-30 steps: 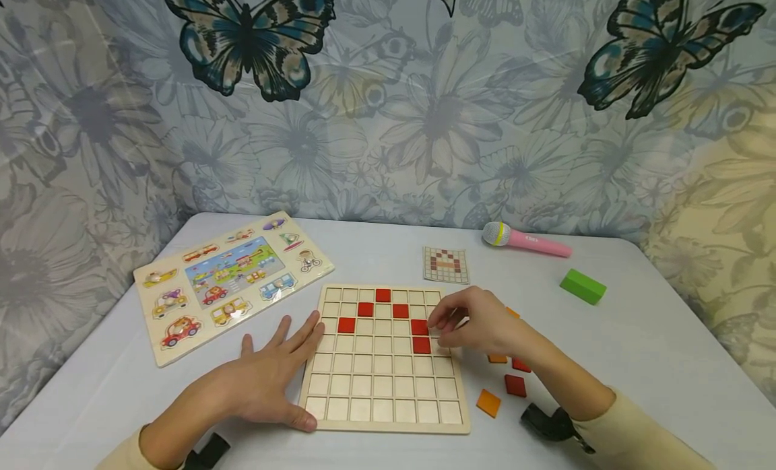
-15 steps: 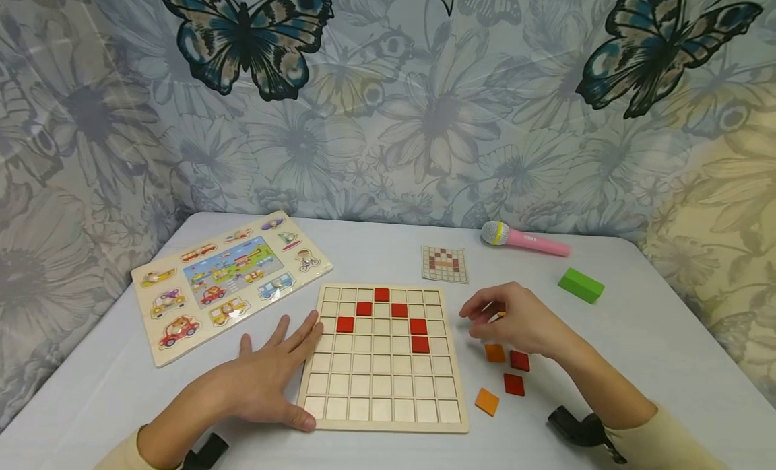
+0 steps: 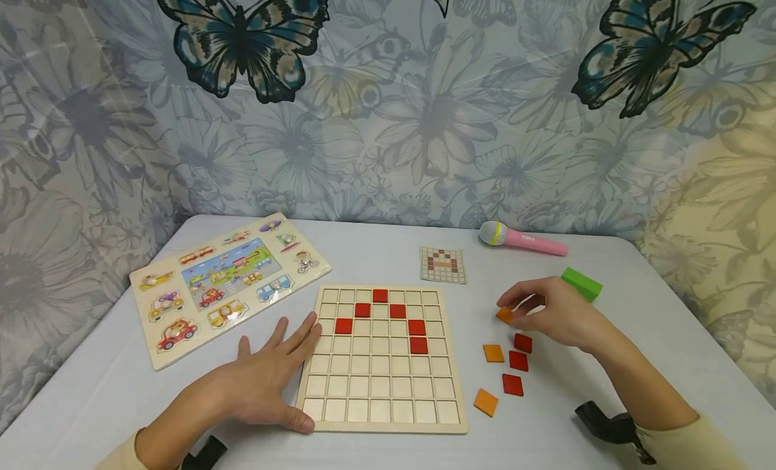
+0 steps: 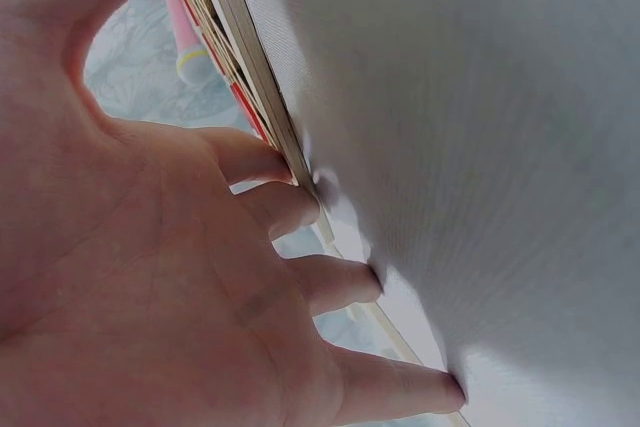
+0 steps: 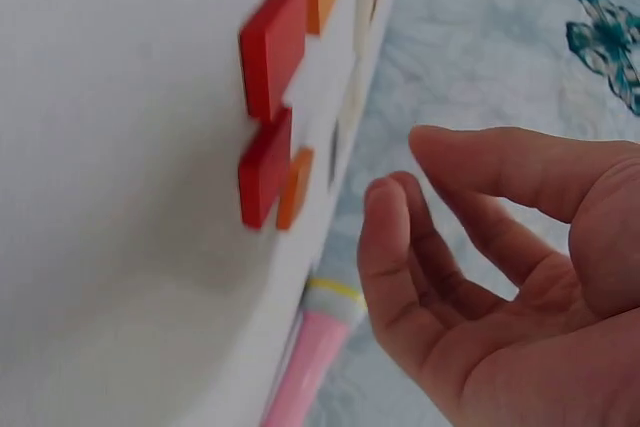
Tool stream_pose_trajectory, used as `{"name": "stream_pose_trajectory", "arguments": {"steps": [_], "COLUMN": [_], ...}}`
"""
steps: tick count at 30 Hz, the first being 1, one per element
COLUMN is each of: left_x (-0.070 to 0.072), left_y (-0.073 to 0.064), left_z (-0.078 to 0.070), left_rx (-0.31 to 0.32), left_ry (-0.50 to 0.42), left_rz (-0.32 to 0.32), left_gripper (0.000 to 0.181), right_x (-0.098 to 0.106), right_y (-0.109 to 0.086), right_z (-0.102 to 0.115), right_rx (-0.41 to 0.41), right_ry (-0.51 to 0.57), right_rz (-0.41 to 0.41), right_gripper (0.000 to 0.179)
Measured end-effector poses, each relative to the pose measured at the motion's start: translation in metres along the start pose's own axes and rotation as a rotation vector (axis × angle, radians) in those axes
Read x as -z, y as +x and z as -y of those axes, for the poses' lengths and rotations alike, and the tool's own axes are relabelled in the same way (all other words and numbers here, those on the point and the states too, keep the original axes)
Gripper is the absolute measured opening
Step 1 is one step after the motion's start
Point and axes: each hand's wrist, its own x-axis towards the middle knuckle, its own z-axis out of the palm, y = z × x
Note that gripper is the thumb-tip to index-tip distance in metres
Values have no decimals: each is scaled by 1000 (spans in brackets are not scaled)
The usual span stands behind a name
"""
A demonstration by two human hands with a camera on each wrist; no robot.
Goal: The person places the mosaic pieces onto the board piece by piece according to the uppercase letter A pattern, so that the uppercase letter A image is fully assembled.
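Observation:
A wooden grid board [image 3: 364, 421] lies in the middle of the table, with several red square tiles [image 3: 419, 345] in its upper cells. My left hand [image 3: 261, 379] spreads its fingers on the table at the board's left side, thumb at the lower left corner. In the left wrist view, the fingertips touch down along the board edge [image 4: 250, 47]. My right hand [image 3: 554, 313] hovers above the loose tiles, an orange tile [image 3: 504, 315] showing just below its fingertips. Thumb and fingers stand apart with nothing between them in the right wrist view.
Right of the board lie red tiles [image 3: 512, 384] and orange tiles [image 3: 486, 403]. Behind them are a green block [image 3: 582, 285], a pink toy microphone [image 3: 536, 244] and a small pattern card [image 3: 443, 264]. A vehicle puzzle board [image 3: 172, 278] lies at left.
My right hand has moved rightward from the board's right edge to over the loose tiles, uncovering several of them. My left hand stays at the board. The tiles on the board look the same.

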Motion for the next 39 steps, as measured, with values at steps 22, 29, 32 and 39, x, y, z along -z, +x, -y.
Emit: {"name": "stream_pose_trajectory", "arguments": {"steps": [22, 29, 32, 39], "left_x": [-2, -1, 0, 1], "left_y": [0, 0, 0, -1], "left_z": [1, 0, 0, -1], "left_rx": [-10, -7, -3, 0], "left_ry": [18, 25, 25, 20], "left_rz": [-8, -4, -4, -2], "left_gripper": [137, 137, 137, 137], "right_x": [8, 4, 2, 1], "right_y": [3, 3, 3, 5], "right_z": [-12, -15, -16, -16], "right_rx": [-120, -118, -114, -112], "right_ry": [-69, -97, -134, -168], "right_rz": [237, 250, 238, 217], "right_gripper": [32, 36, 35, 33]}}
